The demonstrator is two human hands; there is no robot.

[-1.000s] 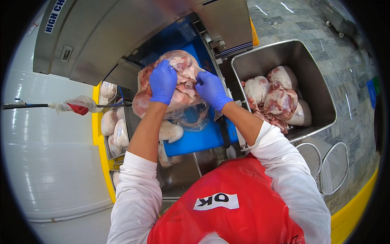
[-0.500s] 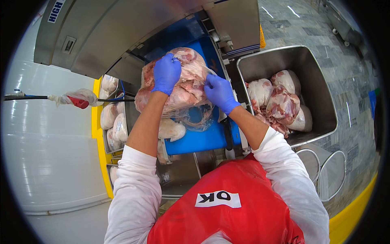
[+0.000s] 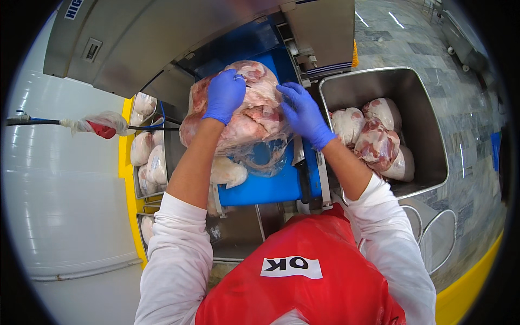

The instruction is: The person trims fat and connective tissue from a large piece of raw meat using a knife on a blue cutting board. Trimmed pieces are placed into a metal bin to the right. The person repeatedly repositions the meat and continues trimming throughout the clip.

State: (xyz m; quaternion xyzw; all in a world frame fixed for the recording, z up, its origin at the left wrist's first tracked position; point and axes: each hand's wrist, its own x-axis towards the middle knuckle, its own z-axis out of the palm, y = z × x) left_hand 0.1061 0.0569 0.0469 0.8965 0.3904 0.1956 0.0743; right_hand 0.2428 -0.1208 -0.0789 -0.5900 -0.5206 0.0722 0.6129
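A large mass of raw meat (image 3: 244, 122) in loose clear plastic wrap (image 3: 262, 160) lies on a blue cutting board (image 3: 262, 189). My left hand (image 3: 226, 96), in a blue glove, rests on top of the meat with its fingers curled closed on the wrap; the fingertips are partly hidden. At the meat's right edge is my right hand (image 3: 304, 112), also gloved in blue, its fingers apart and holding nothing. A knife (image 3: 303, 176) with a black handle lies along the board's right side. Below the meat sits a pale, whitish piece (image 3: 228, 172).
On the right a deep steel bin (image 3: 387, 81) holds several rounded meat pieces (image 3: 377, 143). Wrapped pieces (image 3: 157, 165) sit on racks at the left, near a black hose (image 3: 38, 122). A steel machine housing (image 3: 157, 43) borders the far side. Metal hoops (image 3: 441, 216) stand low on the right.
My right hand has let go of the plastic wrap, opened its fingers and moved slightly right. My left hand stays closed on top of the meat. The view has shifted a little.
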